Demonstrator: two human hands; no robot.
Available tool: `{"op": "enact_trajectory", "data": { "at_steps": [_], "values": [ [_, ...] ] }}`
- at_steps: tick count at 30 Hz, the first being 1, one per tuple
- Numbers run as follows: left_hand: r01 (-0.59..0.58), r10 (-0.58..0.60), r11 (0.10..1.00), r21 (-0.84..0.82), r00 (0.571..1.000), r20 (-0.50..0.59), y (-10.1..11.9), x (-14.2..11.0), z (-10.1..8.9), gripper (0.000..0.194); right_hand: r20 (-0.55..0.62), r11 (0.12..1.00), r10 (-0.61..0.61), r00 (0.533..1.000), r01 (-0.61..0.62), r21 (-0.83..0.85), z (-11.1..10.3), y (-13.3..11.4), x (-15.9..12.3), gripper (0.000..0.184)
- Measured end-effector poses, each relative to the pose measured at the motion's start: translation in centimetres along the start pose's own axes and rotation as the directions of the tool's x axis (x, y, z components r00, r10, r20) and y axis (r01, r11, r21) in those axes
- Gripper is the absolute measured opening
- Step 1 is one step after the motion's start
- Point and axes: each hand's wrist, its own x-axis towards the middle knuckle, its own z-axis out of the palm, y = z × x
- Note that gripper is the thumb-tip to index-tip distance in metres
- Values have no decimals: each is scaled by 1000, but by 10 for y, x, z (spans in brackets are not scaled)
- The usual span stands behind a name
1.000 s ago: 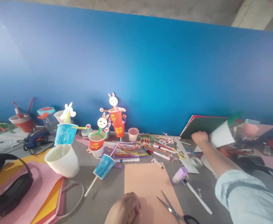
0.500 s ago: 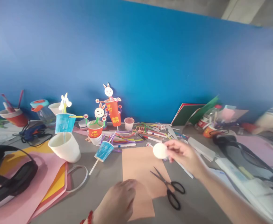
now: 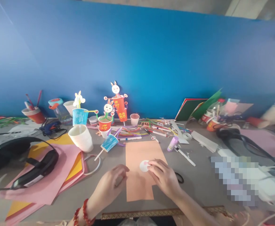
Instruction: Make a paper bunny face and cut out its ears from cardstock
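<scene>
My right hand (image 3: 163, 175) pinches a round white paper disc (image 3: 143, 166) by its right edge, over the orange sheet of paper (image 3: 142, 150). A small pink patch shows on the disc near my fingertips. My left hand (image 3: 115, 180) is at the sheet's left edge, its fingers loosely bent and apart from the thumb, with nothing visible in it. One black handle loop of the scissors (image 3: 180, 178) shows beyond my right hand; the hand hides the rest. A purple glue stick (image 3: 172, 143) and a white marker (image 3: 186, 156) lie right of the sheet.
A blue painted cup on a stick (image 3: 109, 143) lies left of the sheet. Behind stand rabbit figures on orange cups (image 3: 119, 106) and stacked white cups (image 3: 81, 138). Coloured strips and pens (image 3: 149, 127) lie at the back. Black headphones (image 3: 38, 166) rest on pink paper at left.
My right hand has brought the white disc down and left over the orange sheet. My left hand has moved back to the sheet's left edge. The scissors are now mostly covered.
</scene>
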Motion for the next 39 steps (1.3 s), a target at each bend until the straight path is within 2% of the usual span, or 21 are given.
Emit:
{"op": "enact_trajectory", "data": {
  "at_steps": [3, 7, 11, 16, 18, 20, 22, 24, 26, 28, 30, 35, 39],
  "values": [
    [-28, 29, 998, -53, 1000, 12, 2, 4, 1, 15, 63, 997, -5, 998, 10, -70, 9, 2, -2, 20],
    [-31, 35, 987, -158, 999, 17, 2, 13, 9, 16, 166, 1000, 16, 986, -17, 4, 16, 5, -5, 28],
    [56, -48, 936, -346, 998, 33, -1, 25, 18, 17, 177, 991, 48, 983, -70, 116, 14, 5, -6, 31],
    [147, -127, 876, -459, 989, 73, 2, 35, 26, 21, 244, 993, 44, 969, -70, 100, 14, 7, 2, 24],
    [169, -143, 847, -504, 986, 90, 3, 38, 28, 23, 225, 986, 33, 974, -68, 151, 14, 6, 6, 23],
    [184, -157, 823, -537, 983, 97, 5, 40, 29, 23, 157, 965, 84, 984, -120, 235, 12, 3, 10, 16],
    [193, -168, 808, -557, 981, 96, 6, 41, 30, 23, 124, 909, 220, 968, -249, 333, 9, -3, 14, 7],
    [194, -175, 800, -568, 981, 88, 9, 42, 31, 24, 175, 801, 367, 914, -406, 439, 8, -10, 18, 7],
    [192, -179, 798, -571, 981, 79, 11, 42, 32, 22, 257, 648, 467, 846, -526, 551, 11, -14, 21, 8],
    [188, -179, 799, -571, 981, 73, 13, 42, 32, 20, 311, 506, 528, 791, -586, 633, 14, -15, 23, 12],
    [179, -172, 798, -575, 983, 68, 15, 42, 33, 20, 343, 410, 561, 754, -613, 676, 17, -13, 23, 16],
    [162, -158, 785, -598, 986, 59, 14, 42, 39, 15, 376, 302, 595, 710, -631, 714, 20, -10, 22, 19],
    [146, -160, 781, -607, 987, 32, 16, 44, 45, 18, 361, 296, 599, 715, -616, 730, 24, -9, 18, 19]
  ]
}}
